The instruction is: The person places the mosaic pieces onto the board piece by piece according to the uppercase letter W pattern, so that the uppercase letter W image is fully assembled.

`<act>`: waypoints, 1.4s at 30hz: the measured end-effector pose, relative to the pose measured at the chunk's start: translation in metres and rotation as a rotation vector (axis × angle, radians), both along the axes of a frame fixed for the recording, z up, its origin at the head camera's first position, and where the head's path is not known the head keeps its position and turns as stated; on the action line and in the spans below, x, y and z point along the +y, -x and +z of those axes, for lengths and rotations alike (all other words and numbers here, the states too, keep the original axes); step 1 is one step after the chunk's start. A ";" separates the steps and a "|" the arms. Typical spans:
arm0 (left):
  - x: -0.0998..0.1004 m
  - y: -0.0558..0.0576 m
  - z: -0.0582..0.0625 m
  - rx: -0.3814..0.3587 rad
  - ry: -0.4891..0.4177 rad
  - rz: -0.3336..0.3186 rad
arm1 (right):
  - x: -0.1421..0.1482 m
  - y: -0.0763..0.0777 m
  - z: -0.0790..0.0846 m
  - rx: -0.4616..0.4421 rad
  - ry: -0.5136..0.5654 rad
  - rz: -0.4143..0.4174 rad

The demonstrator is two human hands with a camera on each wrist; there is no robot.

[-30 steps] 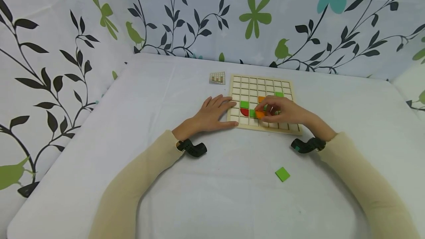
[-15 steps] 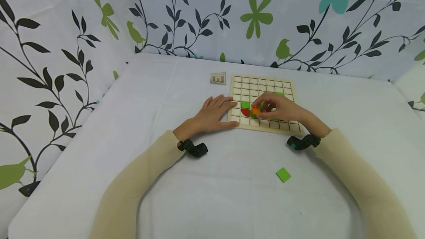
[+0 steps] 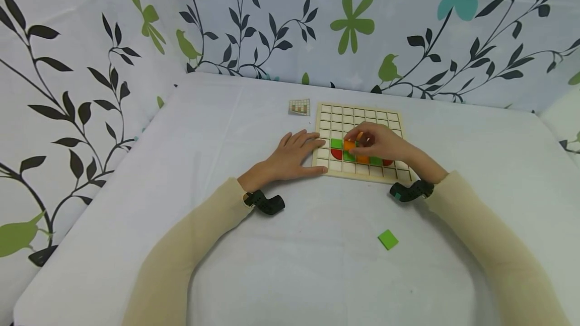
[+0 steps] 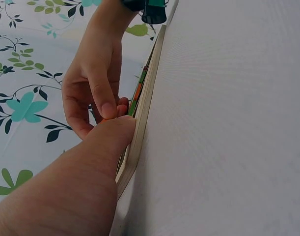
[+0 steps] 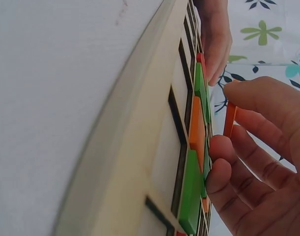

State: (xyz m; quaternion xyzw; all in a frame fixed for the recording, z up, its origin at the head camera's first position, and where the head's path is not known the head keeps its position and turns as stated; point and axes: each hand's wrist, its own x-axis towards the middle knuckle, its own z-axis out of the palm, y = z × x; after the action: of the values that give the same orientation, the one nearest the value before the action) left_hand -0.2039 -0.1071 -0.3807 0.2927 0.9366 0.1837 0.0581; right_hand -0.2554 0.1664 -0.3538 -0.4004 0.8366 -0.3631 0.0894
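My right hand (image 3: 382, 141) pinches an orange square tile (image 5: 230, 119) between thumb and fingertips, close over the wooden grid board (image 3: 333, 166). Fingertips and thumb of my left hand (image 3: 292, 157) rest on the board's left edge, the fingers spread. On the grid sit a green tile (image 3: 337, 143) and, below it, a red rounded tile (image 3: 336, 154). Further along that lower row come another green tile (image 3: 349, 156), an orange tile (image 3: 362, 159), a green tile (image 3: 376, 161) and a red piece (image 3: 387, 162). Part of the grid is hidden under my right hand.
A loose green square tile (image 3: 388, 239) lies on the white tablecloth in front of the board. Behind the board's left corner is a small card (image 3: 299, 107) with a printed grid pattern. A leaf-patterned curtain (image 3: 272, 24) hangs behind the table.
The orange tile in my right hand has moved left and then slightly back across the board, uncovering the tiles in the lower row. My left hand stays in place.
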 end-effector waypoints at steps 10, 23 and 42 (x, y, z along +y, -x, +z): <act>-0.001 0.000 0.000 -0.004 -0.012 -0.003 | -0.009 0.005 0.000 0.011 -0.063 -0.102; 0.000 0.000 -0.001 -0.002 0.005 -0.002 | -0.015 0.011 -0.001 0.006 -0.074 -0.119; 0.000 0.001 -0.001 -0.003 0.005 -0.001 | -0.031 0.021 0.001 -0.013 -0.080 -0.131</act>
State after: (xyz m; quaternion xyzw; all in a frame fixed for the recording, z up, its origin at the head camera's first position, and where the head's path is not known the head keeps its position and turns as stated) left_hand -0.2052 -0.1067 -0.3819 0.2926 0.9369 0.1815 0.0602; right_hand -0.2767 0.1356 -0.3530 -0.3386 0.8743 -0.3368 0.0867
